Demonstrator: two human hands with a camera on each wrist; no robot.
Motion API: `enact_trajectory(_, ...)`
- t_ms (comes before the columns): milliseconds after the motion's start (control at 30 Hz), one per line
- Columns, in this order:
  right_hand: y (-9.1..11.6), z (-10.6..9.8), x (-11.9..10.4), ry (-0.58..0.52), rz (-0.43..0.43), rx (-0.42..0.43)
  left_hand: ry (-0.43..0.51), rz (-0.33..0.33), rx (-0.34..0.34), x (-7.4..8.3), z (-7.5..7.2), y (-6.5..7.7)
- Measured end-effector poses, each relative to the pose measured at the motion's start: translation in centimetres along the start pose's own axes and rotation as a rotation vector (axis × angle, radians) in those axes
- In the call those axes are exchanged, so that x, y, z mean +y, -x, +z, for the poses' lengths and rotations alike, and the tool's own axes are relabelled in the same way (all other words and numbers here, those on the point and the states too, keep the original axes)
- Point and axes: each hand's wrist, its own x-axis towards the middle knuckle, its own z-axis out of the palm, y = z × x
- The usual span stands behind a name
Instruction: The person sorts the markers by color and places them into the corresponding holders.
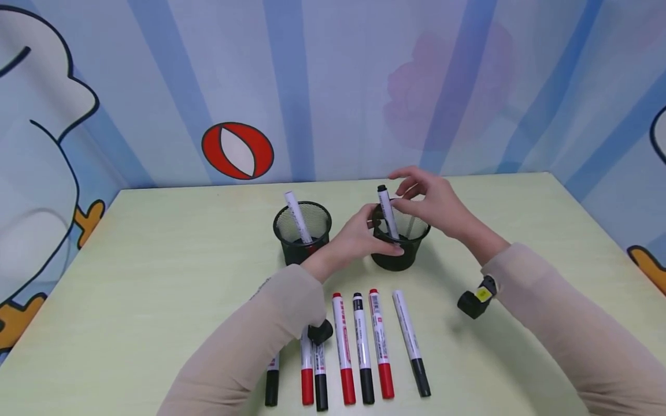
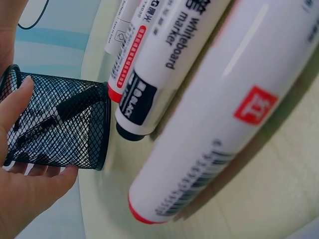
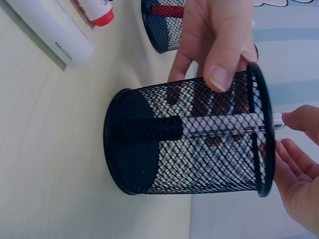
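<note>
My left hand (image 1: 359, 237) grips the right-hand black mesh pen cup (image 1: 396, 259) from its left side, thumb across the front and fingers behind. Inside that cup leans a black whiteboard marker (image 1: 387, 212), its black cap at the bottom and its tail end above the rim. My right hand (image 1: 434, 199) is over the cup's right rim, fingers spread, with a fingertip right at the marker's upper part. In the right wrist view, the marker (image 3: 219, 125) shows through the mesh, and the right hand (image 3: 304, 169) is beside its top end.
Left of it stands a second mesh pen cup (image 1: 296, 252) holding a marker (image 1: 299, 218) with a red cap downward. Several red and black markers lie in a row in front, including a red marker (image 1: 343, 346) and a black marker (image 1: 412, 344). A patterned wall (image 1: 338, 86) rises behind the table (image 1: 171, 260).
</note>
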Motion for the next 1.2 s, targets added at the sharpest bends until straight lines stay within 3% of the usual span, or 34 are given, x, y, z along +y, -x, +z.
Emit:
enact_trajectory(467, 1.6, -1.4, -1.0, -0.123, 0.076, 0.026, -0.019, -0.016, 0.009, 0.1, 0.1, 0.0)
enact_trajectory(833, 3.8, -2.1, -2.4, -0.125, 0.101, -0.036, -0.029, -0.030, 0.016, -0.1, 0.2, 0.0)
enact_trajectory(1200, 5.4, -2.4, -2.9, -0.135, 0.096, -0.039, -0.020, -0.027, 0.014, -0.1, 0.2, 0.0)
